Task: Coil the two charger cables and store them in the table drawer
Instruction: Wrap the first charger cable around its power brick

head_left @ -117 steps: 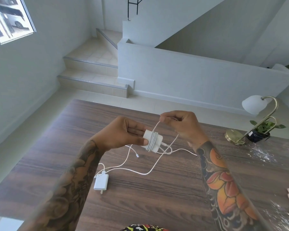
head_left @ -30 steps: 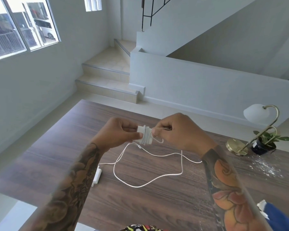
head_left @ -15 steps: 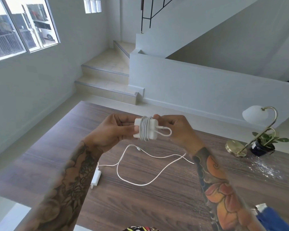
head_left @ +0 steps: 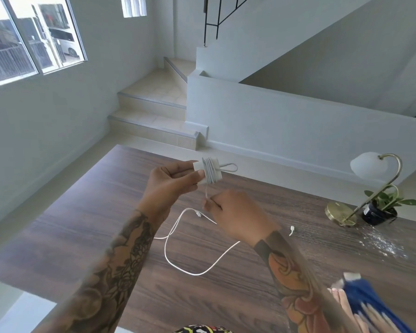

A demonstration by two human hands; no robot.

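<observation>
One charger, nearly wound, pinched in left grip; right grip, now dropped below, clamped on cable tail; second cable loose on table.

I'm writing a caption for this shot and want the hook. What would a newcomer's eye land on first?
Probably the white charger brick wound with its own cable, held up at centre frame by the left hand, while the right hand pinches the cable's free end just below it. Next, the loose white cable looping across the dark wooden table, and the brass lamp with a white shade at the table's right side.
</observation>
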